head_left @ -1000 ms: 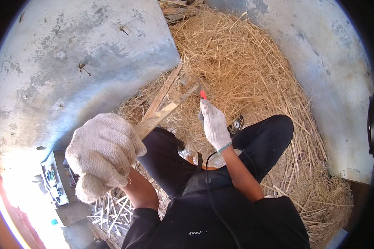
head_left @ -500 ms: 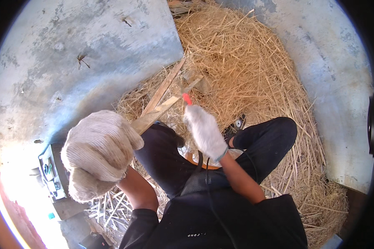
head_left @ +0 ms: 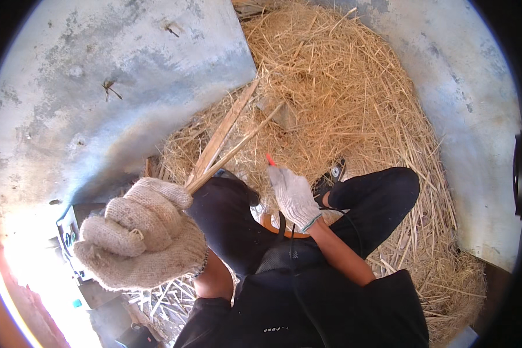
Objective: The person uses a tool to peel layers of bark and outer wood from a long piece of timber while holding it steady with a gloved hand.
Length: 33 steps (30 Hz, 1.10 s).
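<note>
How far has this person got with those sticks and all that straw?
Done: thin pale strips lie by the left knee. In hand: the gloved left hand grips long split wooden sticks, and the gloved right hand holds a red-tipped tool beside them. Left: hard to judge; a big straw pile surrounds the person.

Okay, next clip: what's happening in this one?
A person in woven work gloves sits on a pile of straw beside a concrete floor. The left hand is raised close to the camera, gripping a bundle of split wooden strips that point away over the straw. The right hand is lower, over the lap, holding a small tool with a red tip.
</note>
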Available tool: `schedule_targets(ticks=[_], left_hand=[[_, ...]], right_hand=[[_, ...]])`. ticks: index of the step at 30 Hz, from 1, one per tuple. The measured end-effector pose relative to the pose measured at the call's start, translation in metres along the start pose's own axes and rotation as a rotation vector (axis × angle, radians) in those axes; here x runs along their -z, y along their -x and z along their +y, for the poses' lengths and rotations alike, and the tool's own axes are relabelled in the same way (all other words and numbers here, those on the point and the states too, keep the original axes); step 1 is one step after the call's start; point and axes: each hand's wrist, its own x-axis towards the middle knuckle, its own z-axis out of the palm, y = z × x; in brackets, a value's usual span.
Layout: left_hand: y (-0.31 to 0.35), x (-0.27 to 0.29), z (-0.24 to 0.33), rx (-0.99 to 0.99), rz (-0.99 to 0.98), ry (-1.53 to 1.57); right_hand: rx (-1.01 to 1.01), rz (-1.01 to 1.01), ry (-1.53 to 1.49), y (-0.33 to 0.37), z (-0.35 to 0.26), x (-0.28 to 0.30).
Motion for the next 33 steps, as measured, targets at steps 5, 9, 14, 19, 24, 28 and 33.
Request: schedule_targets(ticks=[5, 9, 14, 19, 24, 28, 33], left_hand=[[0.006, 0.003, -0.002, 0.005, 0.031, -0.034], [-0.002, 0.005, 0.008, 0.096, -0.049, -0.123], [-0.003, 0.016, 0.002, 0.091, -0.128, -0.094], [-0.021, 0.023, 0.024, 0.157, -0.121, -0.098], [-0.039, 0.004, 0.014, 0.124, -0.020, -0.089], [-0.031, 0.042, 0.013, -0.318, 0.234, -0.932], [-0.021, 0.064, 0.029, -0.792, 0.009, -2.186]], right_hand=[[-0.007, 0.054, -0.146, -0.010, -0.046, 0.025], [-0.115, 0.038, 0.295, -0.067, 0.068, -0.016], [-0.325, 0.118, 0.176, -0.063, 0.149, -0.005], [-0.186, 0.018, -0.351, -0.038, 0.003, 0.048], [-0.059, -0.026, -0.295, -0.031, -0.012, 0.036], [-0.062, -0.035, -0.011, -0.067, 0.022, 0.008], [-0.429, -0.214, 0.297, -0.080, 0.155, -0.011]])
